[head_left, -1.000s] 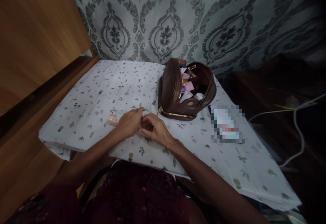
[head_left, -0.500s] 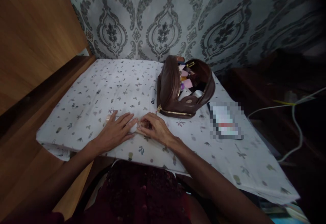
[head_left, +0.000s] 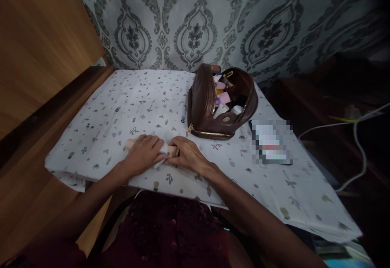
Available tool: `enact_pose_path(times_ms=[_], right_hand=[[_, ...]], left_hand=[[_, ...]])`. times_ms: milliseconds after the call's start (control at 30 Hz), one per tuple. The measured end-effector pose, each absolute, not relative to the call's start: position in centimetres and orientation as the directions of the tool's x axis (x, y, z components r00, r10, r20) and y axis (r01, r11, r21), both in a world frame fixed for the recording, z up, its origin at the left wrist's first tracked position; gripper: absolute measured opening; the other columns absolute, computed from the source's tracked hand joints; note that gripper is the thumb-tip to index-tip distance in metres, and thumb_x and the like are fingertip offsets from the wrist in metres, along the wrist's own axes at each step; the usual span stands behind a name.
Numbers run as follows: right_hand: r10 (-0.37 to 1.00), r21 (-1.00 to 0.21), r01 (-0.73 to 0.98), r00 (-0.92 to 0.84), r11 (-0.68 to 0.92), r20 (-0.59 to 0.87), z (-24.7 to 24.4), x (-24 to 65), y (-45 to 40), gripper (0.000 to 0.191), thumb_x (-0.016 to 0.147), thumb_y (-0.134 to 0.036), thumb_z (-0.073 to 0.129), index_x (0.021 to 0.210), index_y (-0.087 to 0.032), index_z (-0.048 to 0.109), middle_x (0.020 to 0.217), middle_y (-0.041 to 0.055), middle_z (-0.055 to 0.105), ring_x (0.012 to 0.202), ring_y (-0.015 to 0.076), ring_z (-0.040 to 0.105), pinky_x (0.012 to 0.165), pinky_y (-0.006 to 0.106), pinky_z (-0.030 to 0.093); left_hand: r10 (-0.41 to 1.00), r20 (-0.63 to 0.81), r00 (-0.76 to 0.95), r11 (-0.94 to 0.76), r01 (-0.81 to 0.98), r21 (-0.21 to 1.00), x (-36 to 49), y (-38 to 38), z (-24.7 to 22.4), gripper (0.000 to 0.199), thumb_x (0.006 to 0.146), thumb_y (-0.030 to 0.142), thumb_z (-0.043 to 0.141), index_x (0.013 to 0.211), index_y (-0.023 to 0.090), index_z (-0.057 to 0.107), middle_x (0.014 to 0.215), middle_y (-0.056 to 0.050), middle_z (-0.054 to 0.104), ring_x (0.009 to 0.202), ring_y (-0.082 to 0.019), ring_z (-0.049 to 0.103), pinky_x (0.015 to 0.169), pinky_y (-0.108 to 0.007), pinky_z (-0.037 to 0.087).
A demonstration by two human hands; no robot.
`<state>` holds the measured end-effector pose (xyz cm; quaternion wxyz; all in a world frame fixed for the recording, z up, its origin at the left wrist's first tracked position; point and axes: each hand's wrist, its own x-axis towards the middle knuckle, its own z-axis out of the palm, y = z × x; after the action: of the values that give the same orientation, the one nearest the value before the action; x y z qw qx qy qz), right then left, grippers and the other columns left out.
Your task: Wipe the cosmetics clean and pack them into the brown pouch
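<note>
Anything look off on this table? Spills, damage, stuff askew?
No spill or obvious damage. The brown bag gapes unzipped, but its contents sit inside. Only real oddity: blocky pixelation over the flat item right of it, hiding its surface. The left hand and right hand partly cover a pale item; condition unclear.

We see a dim, cool-toned picture, its light source out of view. The printed tablecloth catches the most light, while the right side sinks into near-black — detail there is hard for us to read. Shadows look soft, and the brown leather bag carries only a faint sheen. The damask-patterned backdrop stretches and smears toward the upper right. Fine detail blurs around the pale cylindrical item, and coarse pixelation masks the flat device.
</note>
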<state>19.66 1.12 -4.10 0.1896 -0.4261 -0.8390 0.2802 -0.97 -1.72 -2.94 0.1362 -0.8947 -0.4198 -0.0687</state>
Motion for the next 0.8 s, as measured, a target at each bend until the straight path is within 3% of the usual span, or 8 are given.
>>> enact_pose_path(times_ms=[100, 400, 533, 667, 800], right_hand=[[0.830, -0.653, 0.614, -0.556, 0.443, 0.041, -3.9, 19.6, 0.9, 0.034, 0.070, -0.025, 0.085, 0.090, -0.018, 0.059, 0.084, 0.0008, 0.060, 0.077, 0.0162, 0.052, 0.069, 0.025, 0.034], [0.811, -0.661, 0.625, -0.583, 0.415, -0.042, -2.8, 19.7, 0.6, 0.036, 0.074, -0.034, 0.082, 0.093, -0.020, 0.054, 0.082, -0.0002, 0.056, 0.069, 0.0137, 0.046, 0.063, 0.025, 0.028], [0.801, -0.712, 0.575, -0.598, 0.403, -0.029, -3.0, 19.9, 0.5, 0.030, 0.081, -0.029, 0.073, 0.097, -0.021, 0.050, 0.079, -0.0013, 0.054, 0.067, 0.0134, 0.045, 0.063, 0.026, 0.029], [0.826, -0.806, 0.477, -0.562, 0.350, 0.026, -3.8, 20.2, 0.9, 0.025, 0.082, -0.028, 0.068, 0.098, -0.022, 0.050, 0.071, -0.0050, 0.050, 0.065, 0.0127, 0.045, 0.062, 0.025, 0.030], [0.857, -0.933, 0.251, -0.506, 0.259, 0.101, -4.7, 20.2, 1.7, 0.025, 0.082, -0.039, 0.067, 0.091, -0.020, 0.053, 0.069, -0.0057, 0.048, 0.064, 0.0116, 0.045, 0.059, 0.023, 0.032]], left_hand=[[0.707, 0.205, 0.677, -0.660, 0.736, -0.152, 0.6, -1.5, -2.8, 0.041, 0.101, 0.051, 0.039, 0.104, 0.015, 0.058, 0.095, -0.009, 0.062, 0.089, -0.025, 0.057, 0.078, -0.037, 0.044], [0.747, 0.101, 0.657, -0.646, 0.754, -0.122, -6.9, -1.1, -1.8, 0.055, 0.096, 0.064, 0.033, 0.113, 0.016, 0.055, 0.107, -0.012, 0.062, 0.098, -0.028, 0.056, 0.083, -0.040, 0.046], [0.810, 0.050, 0.584, -0.586, 0.809, 0.048, -9.4, -1.3, -1.6, 0.056, 0.094, 0.067, 0.038, 0.114, 0.018, 0.056, 0.105, -0.011, 0.061, 0.096, -0.028, 0.057, 0.078, -0.039, 0.049], [0.834, 0.028, 0.551, -0.539, 0.803, 0.254, -10.4, -1.1, -1.8, 0.047, 0.096, 0.059, 0.045, 0.126, 0.023, 0.051, 0.116, -0.009, 0.060, 0.107, -0.026, 0.057, 0.090, -0.039, 0.049], [0.842, 0.019, 0.540, -0.502, 0.769, 0.396, -10.7, -0.7, -1.4, 0.044, 0.097, 0.046, 0.051, 0.136, 0.027, 0.045, 0.127, -0.008, 0.058, 0.114, -0.024, 0.059, 0.096, -0.037, 0.048]])
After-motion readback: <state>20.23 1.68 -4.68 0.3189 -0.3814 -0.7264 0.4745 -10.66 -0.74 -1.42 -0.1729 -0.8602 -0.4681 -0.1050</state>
